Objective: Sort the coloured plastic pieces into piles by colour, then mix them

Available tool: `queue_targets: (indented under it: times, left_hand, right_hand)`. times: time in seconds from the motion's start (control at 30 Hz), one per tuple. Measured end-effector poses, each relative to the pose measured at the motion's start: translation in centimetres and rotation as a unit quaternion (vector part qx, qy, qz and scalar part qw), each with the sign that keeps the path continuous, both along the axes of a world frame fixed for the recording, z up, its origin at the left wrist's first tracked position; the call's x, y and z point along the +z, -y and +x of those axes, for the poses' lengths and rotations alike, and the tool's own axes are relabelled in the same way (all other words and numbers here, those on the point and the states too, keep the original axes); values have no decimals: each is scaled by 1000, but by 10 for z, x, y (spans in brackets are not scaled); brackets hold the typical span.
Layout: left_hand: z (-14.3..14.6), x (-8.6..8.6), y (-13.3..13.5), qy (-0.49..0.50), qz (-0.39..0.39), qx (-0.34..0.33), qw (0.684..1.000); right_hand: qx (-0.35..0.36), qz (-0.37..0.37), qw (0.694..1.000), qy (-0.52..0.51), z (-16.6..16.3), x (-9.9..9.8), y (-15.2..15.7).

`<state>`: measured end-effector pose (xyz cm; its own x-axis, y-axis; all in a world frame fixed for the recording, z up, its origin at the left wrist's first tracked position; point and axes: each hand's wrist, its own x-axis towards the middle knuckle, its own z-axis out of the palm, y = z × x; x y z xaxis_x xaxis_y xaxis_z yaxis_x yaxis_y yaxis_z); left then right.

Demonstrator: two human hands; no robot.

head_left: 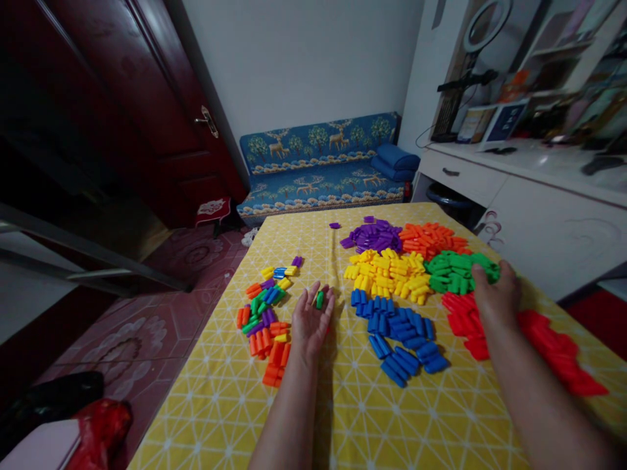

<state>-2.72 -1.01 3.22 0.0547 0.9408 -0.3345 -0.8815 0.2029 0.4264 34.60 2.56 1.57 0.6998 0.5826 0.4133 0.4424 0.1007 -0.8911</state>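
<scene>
Forearms (539, 391) are spanning the surface (210, 405). The left hand (309, 326) is facing palm-up, fingers (330, 301) loosely spread, cradling a green block (320, 299); the right hand (499, 294) is covering part of the green heap (453, 271), its pinch unclear. Six single-colour heaps (389, 274) are lying grouped; mixed blocks (267, 318) are lying unsorted near the left edge, surface showing between.

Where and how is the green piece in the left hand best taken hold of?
Probably by its long sides, pinched from above: the green piece is narrow and elongated, and it sits at the fingers of the upturned left hand, its upper side exposed. The right hand is over at the green pile.
</scene>
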Motion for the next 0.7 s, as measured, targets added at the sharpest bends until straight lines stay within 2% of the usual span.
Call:
queue_targets:
  times: [0.1, 0.17, 0.23, 0.3, 0.37, 0.43, 0.5, 0.6, 0.7]
  left_hand:
    - [0, 0, 1, -1, 24, -10, 1000]
    - [1, 0, 2, 6, 41, -22, 999]
    - [2, 0, 4, 18, 61, -42, 997]
    - [3, 2, 6, 28, 82, -67, 994]
    - [5, 5, 10, 33, 100, -91, 990]
    - [7, 9, 13, 30, 117, -118, 986]
    - [7, 13, 17, 23, 133, -150, 979]
    - [7, 16, 22, 7, 150, -189, 970]
    - [9, 18, 27, -16, 156, -198, 968]
  right_hand:
    - [-52, -84, 992, 79, -10, 5, 5]
    - [-65, -67, 990, 103, -23, 10, 9]
    - [-58, -20, 992, 111, -46, 16, 13]
    - [12, 18, 996, 91, -79, 22, 19]
    - [152, 10, 987, 56, -119, 28, 26]
    - [297, -27, 953, 55, -157, 32, 34]
    - [391, -45, 914, 97, -188, 33, 42]
    - [432, -38, 887, 157, -214, 31, 51]
    - [428, -20, 888, 168, -220, 26, 55]
